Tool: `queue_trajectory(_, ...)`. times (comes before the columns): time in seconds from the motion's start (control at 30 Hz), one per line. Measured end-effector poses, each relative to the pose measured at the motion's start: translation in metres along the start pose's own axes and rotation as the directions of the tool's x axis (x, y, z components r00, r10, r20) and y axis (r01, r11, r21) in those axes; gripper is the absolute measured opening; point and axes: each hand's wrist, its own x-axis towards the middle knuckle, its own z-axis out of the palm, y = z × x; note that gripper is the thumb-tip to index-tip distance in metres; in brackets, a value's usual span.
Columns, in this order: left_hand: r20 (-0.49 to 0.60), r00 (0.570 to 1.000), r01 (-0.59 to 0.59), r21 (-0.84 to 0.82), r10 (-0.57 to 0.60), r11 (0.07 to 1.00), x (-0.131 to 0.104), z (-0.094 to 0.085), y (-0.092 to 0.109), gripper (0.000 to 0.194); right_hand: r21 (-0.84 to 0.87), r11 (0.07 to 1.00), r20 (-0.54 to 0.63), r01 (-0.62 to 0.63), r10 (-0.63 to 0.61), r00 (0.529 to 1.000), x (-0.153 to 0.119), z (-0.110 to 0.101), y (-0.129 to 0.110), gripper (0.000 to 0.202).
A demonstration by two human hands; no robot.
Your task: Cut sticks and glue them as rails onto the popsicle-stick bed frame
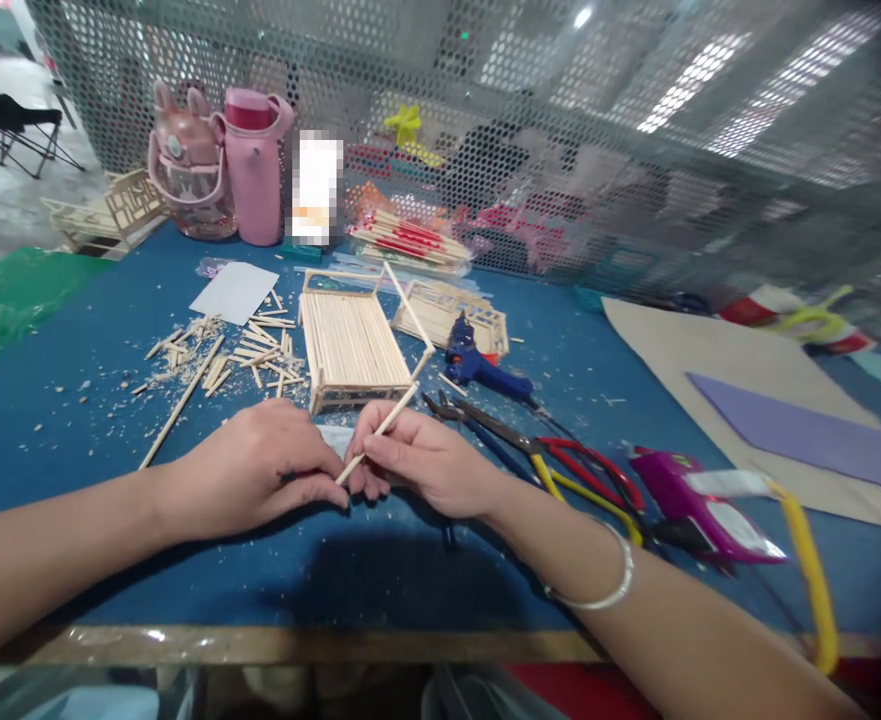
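Note:
Between thumb and fingers, my right hand (pixel 429 455) grips a thin wooden stick (pixel 387 422) that slants up to the right. My left hand (pixel 271 470) is closed, with thumb and fingertips pinched at the stick's lower end. Just beyond the hands stands a small model of pale wooden sticks (pixel 357 340), with a slatted flat top and thin raised rails. The held stick's upper end overlaps a rail of this model in view; whether they touch I cannot tell. To the left lie short cut stick pieces (pixel 256 350) and one longer stick (pixel 183 403).
Right of the model lie a blue glue gun (pixel 485 370), pliers (pixel 500 425) and a purple tool (pixel 710 505). Behind stand a pink bottle (pixel 254 180), a clear bunny-eared bottle (pixel 192 185) and a pixelated screen (pixel 316 185). A perforated metal panel (pixel 410 60) edges the blue table (pixel 260 580).

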Motion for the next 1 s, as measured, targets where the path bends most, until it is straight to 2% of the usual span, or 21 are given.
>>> queue_trajectory(0.07, -0.027, 0.999, -0.024, 0.046, 0.025, 0.999, -0.001, 0.001, 0.001, 0.020, -0.020, 1.000, -0.023, 0.022, -0.023, 0.999, -0.002, -0.002, -0.002, 0.031)
queue_trajectory(0.13, -0.106, 0.993, -0.032, 0.142, 0.048, 0.989, -0.002, 0.000, 0.001, 0.021, -0.074, 0.991, -0.091, 0.113, -0.119, 0.989, -0.005, -0.006, -0.006, 0.027)
queue_trajectory(0.2, -0.230, 0.970, -0.012, 0.255, 0.072, 0.967, -0.003, -0.001, 0.000, 0.020, -0.177, 0.955, -0.180, 0.238, -0.269, 0.946, -0.008, -0.009, -0.011, 0.023)
queue_trajectory(0.27, -0.339, 0.936, 0.027, 0.335, 0.093, 0.942, -0.004, -0.004, -0.001, 0.016, -0.359, 0.879, -0.255, 0.313, -0.415, 0.874, -0.011, -0.013, -0.017, 0.017)
queue_trajectory(0.33, -0.408, 0.907, 0.063, 0.379, 0.106, 0.923, -0.004, -0.007, -0.002, 0.014, -0.611, 0.732, -0.270, 0.301, -0.551, 0.790, -0.012, -0.016, -0.020, 0.011)
queue_trajectory(0.4, -0.452, 0.886, 0.099, 0.394, 0.099, 0.914, -0.004, -0.009, -0.002, 0.013, -0.814, 0.522, -0.204, 0.255, -0.668, 0.716, -0.013, -0.019, -0.020, 0.008)
queue_trajectory(0.47, -0.496, 0.865, 0.139, 0.389, 0.080, 0.911, -0.002, -0.010, -0.001, 0.013, -0.913, 0.334, -0.100, 0.236, -0.742, 0.663, -0.013, -0.022, -0.018, 0.010)
queue_trajectory(0.53, -0.548, 0.836, 0.192, 0.364, 0.043, 0.911, 0.001, -0.011, 0.000, 0.014, -0.948, 0.231, -0.050, 0.219, -0.787, 0.615, -0.013, -0.025, -0.016, 0.012)
queue_trajectory(0.6, -0.596, 0.802, 0.256, 0.304, -0.027, 0.918, 0.008, -0.013, 0.001, 0.016, -0.955, 0.231, -0.099, 0.185, -0.839, 0.536, -0.013, -0.028, -0.016, 0.018)
queue_trajectory(0.7, -0.632, 0.758, 0.317, 0.147, -0.157, 0.937, 0.021, -0.013, 0.002, 0.019, -0.894, 0.393, -0.300, 0.214, -0.881, 0.366, -0.011, -0.035, -0.021, 0.017)
queue_trajectory(0.73, -0.650, 0.736, 0.321, 0.091, -0.188, 0.943, 0.025, -0.012, 0.002, 0.019, -0.852, 0.462, -0.372, 0.246, -0.865, 0.336, -0.010, -0.038, -0.023, 0.015)
queue_trajectory(0.77, -0.669, 0.713, 0.320, 0.046, -0.209, 0.946, 0.028, -0.011, 0.001, 0.020, -0.803, 0.528, -0.434, 0.276, -0.836, 0.336, -0.008, -0.040, -0.023, 0.013)
queue_trajectory(0.8, -0.693, 0.688, 0.317, 0.017, -0.217, 0.948, 0.030, -0.009, 0.000, 0.021, -0.751, 0.588, -0.482, 0.299, -0.799, 0.361, -0.007, -0.042, -0.023, 0.012)
queue_trajectory(0.9, -0.750, 0.639, 0.311, 0.046, -0.173, 0.949, 0.027, -0.005, -0.006, 0.021, -0.627, 0.717, -0.528, 0.305, -0.679, 0.510, -0.003, -0.046, -0.017, 0.015)
queue_trajectory(1.0, -0.763, 0.635, 0.314, 0.113, -0.120, 0.943, 0.020, -0.004, -0.013, 0.019, -0.562, 0.780, -0.513, 0.276, -0.591, 0.623, -0.001, -0.046, -0.009, 0.021)
